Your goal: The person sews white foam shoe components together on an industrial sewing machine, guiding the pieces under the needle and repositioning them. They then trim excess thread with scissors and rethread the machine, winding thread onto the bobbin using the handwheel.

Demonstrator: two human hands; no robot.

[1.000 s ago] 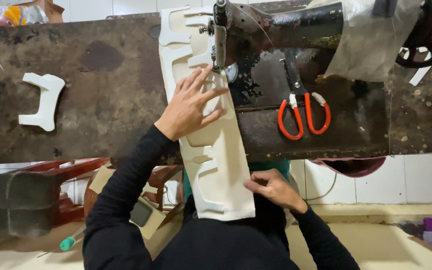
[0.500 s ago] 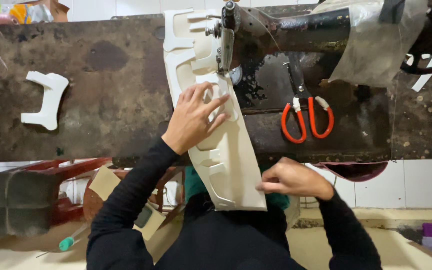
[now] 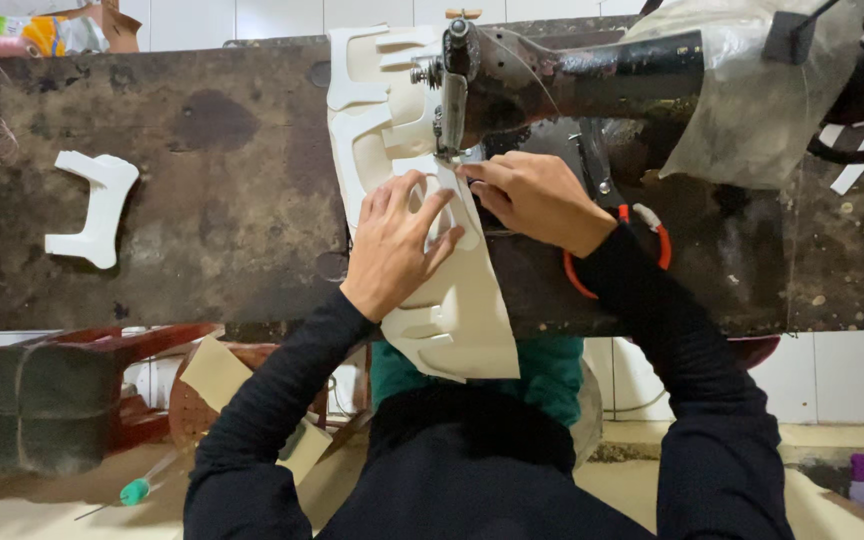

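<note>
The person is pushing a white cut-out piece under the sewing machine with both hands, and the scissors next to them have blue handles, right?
Not quite: the scissors have orange handles, not blue, as the head view shows. The rest holds: the left hand and right hand both rest on the white cut-out piece at the sewing machine.

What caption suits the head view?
Both hands, left hand and right hand, press the cream cut-out piece at the sewing machine.

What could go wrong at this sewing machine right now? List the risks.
1. The right hand has its fingertips right beside the needle area of the sewing machine; they could get pricked.
2. The white cut piece hangs over the table edge, pinned only by the left hand; it could drag sideways.
</note>
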